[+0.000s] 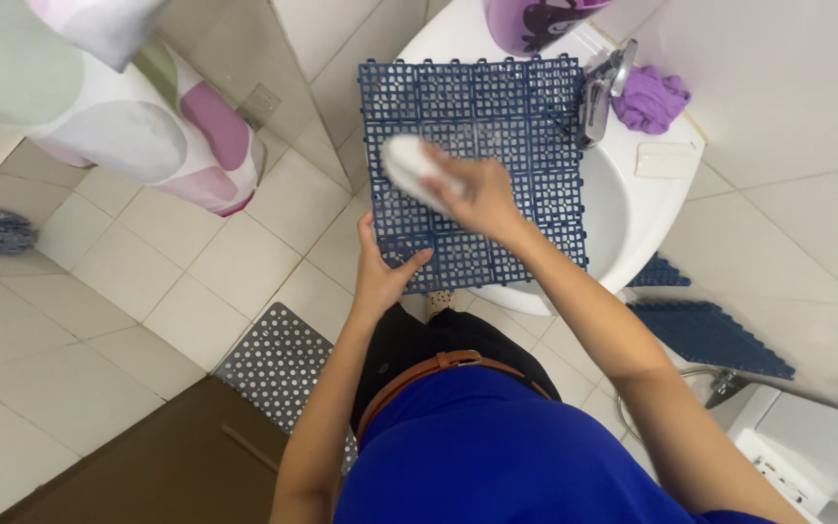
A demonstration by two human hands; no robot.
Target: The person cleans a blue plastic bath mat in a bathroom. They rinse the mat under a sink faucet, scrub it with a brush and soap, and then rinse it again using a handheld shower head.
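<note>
Our left hand (pixel 380 277) grips the blue plastic grid mat (pixel 472 170) at its edge; our right hand (pixel 477 194) clasps a white scrubbing brush (pixel 409 165) — hard strokes could tip the mat off the white sink (pixel 632 223).

The left arm reaches forward, bent at the elbow, forearm bare. The left hand (pixel 383 267) is closed in a pinch, thumb on top pointing right, fingers curled out of sight beneath. The right arm stretches forward from the lower right, nearly straight. The right hand (pixel 477 194) is palm down, fingers curled in a grasp.
</note>
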